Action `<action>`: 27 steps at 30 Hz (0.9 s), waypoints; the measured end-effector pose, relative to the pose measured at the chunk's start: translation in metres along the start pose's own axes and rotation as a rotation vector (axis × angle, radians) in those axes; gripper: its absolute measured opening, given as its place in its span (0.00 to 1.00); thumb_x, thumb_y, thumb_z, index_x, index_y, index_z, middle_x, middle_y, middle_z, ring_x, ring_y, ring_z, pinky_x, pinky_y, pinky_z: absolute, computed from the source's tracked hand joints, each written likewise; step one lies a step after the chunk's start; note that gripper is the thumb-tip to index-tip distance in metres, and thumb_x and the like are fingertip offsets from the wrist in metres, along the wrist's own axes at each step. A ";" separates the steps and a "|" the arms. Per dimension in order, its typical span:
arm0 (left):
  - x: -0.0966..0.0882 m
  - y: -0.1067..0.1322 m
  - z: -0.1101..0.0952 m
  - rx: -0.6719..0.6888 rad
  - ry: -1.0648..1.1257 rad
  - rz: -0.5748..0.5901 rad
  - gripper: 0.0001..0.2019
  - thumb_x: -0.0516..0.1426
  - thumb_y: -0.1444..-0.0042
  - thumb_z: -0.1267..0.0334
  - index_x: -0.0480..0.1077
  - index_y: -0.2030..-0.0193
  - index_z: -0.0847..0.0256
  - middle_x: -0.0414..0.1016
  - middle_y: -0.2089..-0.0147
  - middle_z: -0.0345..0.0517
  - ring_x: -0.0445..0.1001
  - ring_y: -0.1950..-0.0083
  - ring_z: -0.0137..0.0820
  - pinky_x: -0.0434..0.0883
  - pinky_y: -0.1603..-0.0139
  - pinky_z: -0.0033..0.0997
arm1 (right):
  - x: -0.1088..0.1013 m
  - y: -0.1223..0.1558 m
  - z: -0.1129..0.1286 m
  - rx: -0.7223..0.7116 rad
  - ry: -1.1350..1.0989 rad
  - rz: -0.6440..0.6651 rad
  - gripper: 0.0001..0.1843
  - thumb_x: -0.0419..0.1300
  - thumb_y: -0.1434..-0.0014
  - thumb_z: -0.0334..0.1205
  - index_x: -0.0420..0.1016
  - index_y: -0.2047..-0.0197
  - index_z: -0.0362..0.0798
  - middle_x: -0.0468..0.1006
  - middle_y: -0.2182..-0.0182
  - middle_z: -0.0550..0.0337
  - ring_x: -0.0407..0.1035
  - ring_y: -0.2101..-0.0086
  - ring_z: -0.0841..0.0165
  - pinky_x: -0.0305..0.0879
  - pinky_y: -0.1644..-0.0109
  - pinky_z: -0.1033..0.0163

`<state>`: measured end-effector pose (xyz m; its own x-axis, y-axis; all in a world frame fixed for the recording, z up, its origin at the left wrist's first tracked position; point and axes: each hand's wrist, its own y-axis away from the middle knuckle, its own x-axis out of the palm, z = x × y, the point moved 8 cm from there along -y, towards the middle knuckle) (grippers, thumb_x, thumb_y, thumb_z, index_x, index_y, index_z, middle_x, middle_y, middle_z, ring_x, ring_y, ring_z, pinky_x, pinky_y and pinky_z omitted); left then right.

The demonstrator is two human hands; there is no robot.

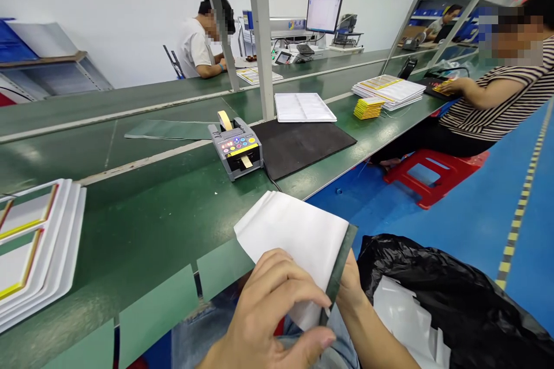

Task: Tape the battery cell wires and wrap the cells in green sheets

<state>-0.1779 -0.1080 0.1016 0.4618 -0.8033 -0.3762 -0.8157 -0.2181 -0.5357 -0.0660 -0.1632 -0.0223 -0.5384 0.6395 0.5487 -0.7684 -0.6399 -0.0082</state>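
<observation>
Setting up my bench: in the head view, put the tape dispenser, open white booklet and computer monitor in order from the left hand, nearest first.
From the left hand:
1. Tape dispenser: on the green belt, straight ahead.
2. Open white booklet: beyond the black mat.
3. Computer monitor: on the far bench.

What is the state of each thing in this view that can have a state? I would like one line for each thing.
Left hand, closed on the white sheets.
Right hand, behind the sheets, partly hidden.
White sheets, fanned stack, lifted above the belt.
Dark green strip, lying along one sheet edge.
Tape dispenser, standing on the belt, yellow tape loaded.
Black plastic bag, crumpled.
Computer monitor, switched on, showing a page.
</observation>
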 end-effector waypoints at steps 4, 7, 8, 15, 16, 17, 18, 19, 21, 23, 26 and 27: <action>-0.004 -0.002 -0.010 0.071 -0.160 -0.059 0.03 0.58 0.49 0.72 0.69 0.66 0.64 0.70 0.72 0.45 0.64 0.69 0.32 0.65 0.64 0.38 | -0.001 -0.002 -0.003 -0.020 -0.096 0.005 0.14 0.71 0.57 0.45 0.74 0.69 0.50 0.74 0.79 0.63 0.69 0.77 0.66 0.69 0.69 0.62; -0.005 0.000 -0.016 0.116 -0.318 -0.120 0.07 0.56 0.53 0.78 0.67 0.70 0.63 0.69 0.74 0.43 0.64 0.71 0.30 0.64 0.66 0.36 | -0.005 -0.001 -0.004 -0.036 -0.110 -0.033 0.13 0.71 0.57 0.44 0.73 0.70 0.50 0.71 0.81 0.64 0.65 0.80 0.69 0.68 0.72 0.64; -0.004 0.000 -0.017 0.125 -0.353 -0.128 0.07 0.56 0.54 0.78 0.66 0.71 0.63 0.69 0.75 0.42 0.63 0.72 0.29 0.64 0.67 0.35 | -0.004 -0.001 -0.004 -0.033 -0.107 -0.035 0.14 0.71 0.57 0.44 0.74 0.69 0.50 0.71 0.81 0.64 0.65 0.80 0.69 0.67 0.73 0.64; 0.001 0.003 -0.017 0.155 -0.420 -0.103 0.07 0.56 0.53 0.77 0.63 0.74 0.62 0.67 0.77 0.40 0.62 0.74 0.28 0.60 0.69 0.33 | -0.003 -0.001 -0.004 -0.008 -0.102 -0.051 0.15 0.71 0.57 0.48 0.72 0.72 0.50 0.69 0.81 0.64 0.61 0.81 0.70 0.65 0.75 0.65; 0.001 0.004 -0.017 0.154 -0.427 -0.108 0.07 0.55 0.52 0.77 0.63 0.74 0.62 0.67 0.77 0.40 0.62 0.74 0.28 0.60 0.69 0.33 | -0.003 -0.001 -0.005 -0.005 -0.104 -0.056 0.16 0.71 0.57 0.48 0.71 0.73 0.49 0.68 0.82 0.65 0.60 0.81 0.71 0.64 0.76 0.66; 0.001 0.005 -0.016 0.151 -0.434 -0.115 0.07 0.55 0.52 0.77 0.63 0.73 0.62 0.67 0.77 0.40 0.62 0.74 0.28 0.60 0.69 0.33 | -0.004 -0.002 -0.006 -0.003 -0.107 -0.057 0.16 0.71 0.57 0.47 0.71 0.74 0.49 0.67 0.82 0.65 0.59 0.81 0.72 0.63 0.76 0.67; 0.001 0.005 -0.016 0.145 -0.440 -0.118 0.07 0.55 0.52 0.77 0.63 0.73 0.62 0.67 0.77 0.40 0.62 0.73 0.28 0.61 0.68 0.33 | -0.004 -0.002 -0.008 0.001 -0.112 -0.053 0.15 0.71 0.57 0.47 0.71 0.73 0.49 0.67 0.82 0.66 0.59 0.81 0.73 0.62 0.76 0.67; 0.001 0.006 -0.015 0.138 -0.446 -0.115 0.07 0.55 0.52 0.78 0.63 0.73 0.62 0.67 0.76 0.40 0.61 0.73 0.28 0.61 0.68 0.33 | -0.004 -0.002 -0.009 0.001 -0.117 -0.049 0.15 0.71 0.57 0.46 0.72 0.73 0.49 0.67 0.82 0.66 0.59 0.81 0.73 0.61 0.76 0.68; 0.002 0.006 -0.013 0.125 -0.457 -0.087 0.08 0.54 0.51 0.78 0.62 0.73 0.62 0.66 0.76 0.40 0.60 0.73 0.27 0.60 0.69 0.32 | -0.006 -0.003 -0.010 -0.016 -0.128 -0.046 0.14 0.71 0.56 0.45 0.72 0.72 0.49 0.68 0.81 0.66 0.59 0.81 0.74 0.61 0.76 0.69; 0.004 0.006 -0.011 0.106 -0.462 -0.046 0.08 0.53 0.49 0.78 0.62 0.72 0.62 0.65 0.76 0.40 0.59 0.73 0.27 0.60 0.69 0.31 | -0.008 -0.003 -0.010 -0.035 -0.123 -0.054 0.13 0.71 0.56 0.43 0.72 0.71 0.49 0.69 0.80 0.66 0.60 0.80 0.74 0.61 0.76 0.69; 0.008 0.006 -0.007 0.088 -0.459 0.015 0.08 0.51 0.46 0.78 0.61 0.71 0.62 0.64 0.75 0.41 0.59 0.72 0.28 0.59 0.69 0.30 | -0.011 -0.003 -0.010 -0.038 -0.095 -0.069 0.14 0.71 0.57 0.40 0.71 0.71 0.49 0.67 0.81 0.66 0.58 0.81 0.73 0.59 0.78 0.70; 0.010 0.007 -0.006 0.093 -0.455 0.032 0.08 0.51 0.45 0.77 0.60 0.71 0.62 0.63 0.75 0.41 0.59 0.71 0.28 0.59 0.69 0.31 | -0.011 -0.003 -0.010 -0.032 -0.087 -0.070 0.14 0.71 0.57 0.42 0.70 0.72 0.49 0.66 0.81 0.66 0.57 0.82 0.73 0.58 0.79 0.69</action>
<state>-0.1809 -0.1205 0.0990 0.5593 -0.4798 -0.6760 -0.8073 -0.1298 -0.5757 -0.0609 -0.1638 -0.0367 -0.4522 0.6419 0.6192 -0.8143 -0.5803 0.0069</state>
